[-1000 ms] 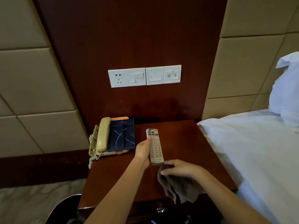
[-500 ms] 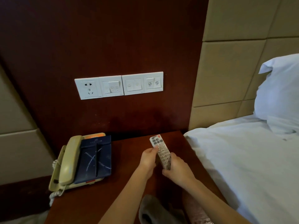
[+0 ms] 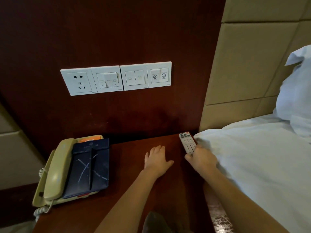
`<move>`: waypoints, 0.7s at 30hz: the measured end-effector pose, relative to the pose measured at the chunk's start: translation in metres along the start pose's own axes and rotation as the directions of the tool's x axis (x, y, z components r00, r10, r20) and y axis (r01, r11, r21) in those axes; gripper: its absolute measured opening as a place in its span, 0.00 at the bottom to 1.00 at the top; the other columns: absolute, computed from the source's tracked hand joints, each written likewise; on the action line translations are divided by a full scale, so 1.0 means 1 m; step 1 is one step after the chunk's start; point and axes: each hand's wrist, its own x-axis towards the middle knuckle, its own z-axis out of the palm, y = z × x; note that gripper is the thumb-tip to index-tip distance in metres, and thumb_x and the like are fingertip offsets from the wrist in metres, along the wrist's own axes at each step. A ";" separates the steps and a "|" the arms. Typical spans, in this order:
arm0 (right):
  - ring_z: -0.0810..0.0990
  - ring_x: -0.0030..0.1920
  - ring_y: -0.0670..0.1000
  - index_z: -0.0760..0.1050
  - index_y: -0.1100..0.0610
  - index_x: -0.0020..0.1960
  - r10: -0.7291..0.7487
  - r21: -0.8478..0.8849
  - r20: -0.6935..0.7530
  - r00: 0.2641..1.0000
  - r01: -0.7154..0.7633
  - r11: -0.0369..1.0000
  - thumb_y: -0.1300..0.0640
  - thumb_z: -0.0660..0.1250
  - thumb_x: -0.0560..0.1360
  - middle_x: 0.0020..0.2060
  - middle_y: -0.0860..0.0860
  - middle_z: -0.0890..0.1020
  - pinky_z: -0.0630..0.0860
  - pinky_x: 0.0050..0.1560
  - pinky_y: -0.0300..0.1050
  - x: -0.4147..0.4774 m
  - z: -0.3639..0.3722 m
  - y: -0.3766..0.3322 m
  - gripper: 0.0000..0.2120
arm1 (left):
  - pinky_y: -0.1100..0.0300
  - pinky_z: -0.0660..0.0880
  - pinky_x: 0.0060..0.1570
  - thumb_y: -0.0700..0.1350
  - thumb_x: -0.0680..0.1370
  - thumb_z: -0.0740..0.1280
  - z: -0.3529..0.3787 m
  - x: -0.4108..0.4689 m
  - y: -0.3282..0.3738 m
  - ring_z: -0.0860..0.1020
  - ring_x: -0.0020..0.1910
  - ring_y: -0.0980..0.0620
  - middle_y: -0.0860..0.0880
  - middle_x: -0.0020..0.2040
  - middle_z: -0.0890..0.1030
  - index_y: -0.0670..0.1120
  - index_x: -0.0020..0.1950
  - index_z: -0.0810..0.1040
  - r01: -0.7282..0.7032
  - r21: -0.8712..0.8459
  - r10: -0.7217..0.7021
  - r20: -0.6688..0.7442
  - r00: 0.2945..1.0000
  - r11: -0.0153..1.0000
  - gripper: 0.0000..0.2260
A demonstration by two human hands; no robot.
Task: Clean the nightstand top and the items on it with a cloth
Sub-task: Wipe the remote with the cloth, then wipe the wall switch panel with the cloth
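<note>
The dark wooden nightstand top [image 3: 134, 190] fills the lower middle of the view. My right hand [image 3: 202, 159] grips the near end of a grey remote control [image 3: 187, 143] at the top's back right corner, beside the bed. My left hand [image 3: 157, 159] hovers flat over or rests on the middle of the top, fingers spread, holding nothing. A grey cloth [image 3: 155, 222] lies bunched at the front edge, between my forearms. A beige telephone [image 3: 57, 170] with a dark blue folder [image 3: 89, 167] lying on it sits at the left.
A white bed [image 3: 260, 162] with a pillow [image 3: 296, 91] presses against the nightstand's right side. White socket and switch plates [image 3: 116, 78] are mounted on the dark wall panel behind. Padded beige wall panels [image 3: 244, 64] flank it.
The remote passed from both hands into my right hand alone and moved right to the back corner near the bed. My left hand let go and opened over the top.
</note>
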 end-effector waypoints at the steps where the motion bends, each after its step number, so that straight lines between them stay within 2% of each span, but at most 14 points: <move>1: 0.78 0.55 0.57 0.69 0.58 0.61 0.005 -0.029 -0.006 1.000 -0.005 1.000 0.42 0.64 0.74 0.55 0.55 0.79 0.72 0.44 0.46 0.002 0.002 0.000 0.24 | 0.45 0.49 0.74 0.57 0.77 0.63 0.000 0.001 -0.002 0.51 0.77 0.48 0.48 0.78 0.55 0.47 0.77 0.54 -0.007 0.023 0.007 0.010 1.000 1.000 0.33; 5: 0.74 0.60 0.56 0.68 0.58 0.66 0.016 -0.106 -0.023 1.000 -0.018 0.994 0.38 0.62 0.74 0.60 0.55 0.75 0.72 0.51 0.48 0.006 0.006 0.000 0.29 | 0.44 0.47 0.74 0.57 0.78 0.62 -0.004 -0.003 -0.007 0.50 0.77 0.47 0.47 0.78 0.55 0.48 0.77 0.55 -0.016 0.058 0.015 0.023 1.000 0.998 0.32; 7: 0.71 0.63 0.56 0.64 0.57 0.69 -0.035 -0.187 -0.106 0.994 0.015 0.982 0.37 0.59 0.75 0.64 0.56 0.72 0.72 0.55 0.50 0.002 0.006 -0.001 0.31 | 0.45 0.46 0.74 0.56 0.79 0.61 -0.007 -0.008 -0.012 0.50 0.77 0.47 0.46 0.77 0.56 0.47 0.77 0.56 -0.017 0.052 0.017 0.000 1.000 0.999 0.30; 9: 0.70 0.64 0.56 0.65 0.56 0.69 -0.137 -0.241 -0.190 0.972 0.089 0.966 0.39 0.58 0.76 0.64 0.55 0.71 0.71 0.57 0.51 -0.006 0.004 -0.008 0.28 | 0.45 0.48 0.74 0.56 0.79 0.59 -0.014 -0.014 -0.018 0.52 0.76 0.47 0.46 0.76 0.59 0.47 0.76 0.58 -0.004 0.041 0.006 -0.052 0.999 0.999 0.28; 11: 0.71 0.62 0.56 0.70 0.55 0.65 -0.243 -0.210 -0.192 0.951 0.202 0.957 0.43 0.57 0.78 0.61 0.55 0.73 0.71 0.56 0.51 -0.015 0.001 -0.024 0.22 | 0.46 0.51 0.74 0.55 0.80 0.58 -0.022 -0.024 -0.026 0.56 0.75 0.47 0.47 0.75 0.62 0.47 0.75 0.60 0.021 0.044 -0.015 -0.129 0.992 0.999 0.25; 15: 0.76 0.54 0.54 0.75 0.56 0.57 -0.412 0.053 -0.069 0.908 0.416 0.908 0.51 0.58 0.79 0.53 0.53 0.78 0.73 0.49 0.47 -0.046 0.000 -0.075 0.12 | 0.50 0.62 0.68 0.52 0.81 0.58 -0.041 -0.047 -0.050 0.65 0.70 0.48 0.47 0.69 0.69 0.47 0.71 0.66 0.103 -0.002 -0.099 -0.316 0.943 0.995 0.20; 18: 0.79 0.48 0.53 0.75 0.55 0.53 -0.469 0.253 0.119 0.875 0.430 0.867 0.52 0.59 0.79 0.48 0.52 0.80 0.74 0.42 0.46 -0.079 0.011 -0.119 0.09 | 0.52 0.69 0.59 0.50 0.80 0.58 -0.060 -0.068 -0.078 0.71 0.63 0.47 0.47 0.62 0.72 0.46 0.65 0.69 0.227 -0.052 -0.224 -0.468 0.855 0.973 0.16; 19: 0.79 0.46 0.53 0.75 0.55 0.51 -0.486 0.272 0.166 0.858 0.434 0.859 0.52 0.59 0.79 0.46 0.51 0.80 0.74 0.41 0.46 -0.091 0.016 -0.131 0.09 | 0.52 0.71 0.56 0.50 0.80 0.58 -0.067 -0.075 -0.088 0.73 0.61 0.46 0.46 0.61 0.73 0.45 0.64 0.68 0.272 -0.068 -0.270 -0.486 0.831 0.960 0.15; 21: 0.79 0.45 0.53 0.74 0.55 0.49 -0.527 0.240 0.228 0.819 0.477 0.846 0.50 0.58 0.80 0.44 0.51 0.80 0.75 0.41 0.46 -0.113 0.025 -0.149 0.10 | 0.52 0.74 0.45 0.51 0.80 0.58 -0.079 -0.088 -0.108 0.77 0.56 0.43 0.43 0.60 0.73 0.43 0.63 0.65 0.374 -0.137 -0.395 -0.437 0.808 0.917 0.16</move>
